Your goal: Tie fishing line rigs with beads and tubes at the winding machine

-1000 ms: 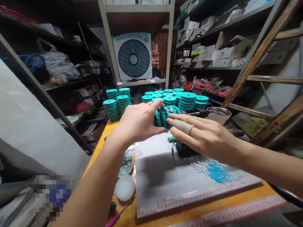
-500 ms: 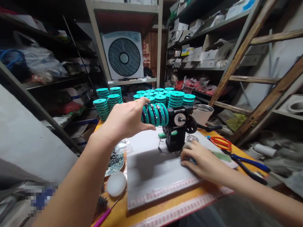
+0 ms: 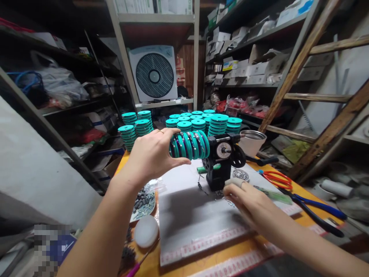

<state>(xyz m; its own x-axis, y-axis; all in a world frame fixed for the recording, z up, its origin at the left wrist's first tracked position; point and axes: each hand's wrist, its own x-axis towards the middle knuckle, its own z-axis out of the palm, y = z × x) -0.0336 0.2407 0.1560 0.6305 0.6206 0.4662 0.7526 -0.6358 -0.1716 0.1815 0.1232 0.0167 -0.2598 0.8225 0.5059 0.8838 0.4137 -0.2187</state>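
My left hand (image 3: 151,152) is wrapped round the near end of a row of teal line spools (image 3: 188,145), its thumb below and fingers above. The row lies sideways against a black hand-crank winding machine (image 3: 219,169) with a dial and gears. My right hand (image 3: 245,198) is low in front of the machine's base, its fingers curled together; what they hold, if anything, is hidden. Beside those fingertips, small shiny metal pieces (image 3: 220,194) lie scattered on a white board (image 3: 190,227). Behind the right hand is a round dish of metal bits (image 3: 240,175).
Stacks of teal spools (image 3: 219,124) line the table's back. At left are a tray of grey pieces (image 3: 145,204), a white round lid (image 3: 146,231) and a purple-handled tool (image 3: 134,269). At right are a cup (image 3: 252,143), orange cord (image 3: 276,179) and blue-black pliers (image 3: 319,207).
My right hand has lifted slightly off the small metal pieces, and its fingers have drawn together. My left hand stays on the spools. The whole view has shifted a little.
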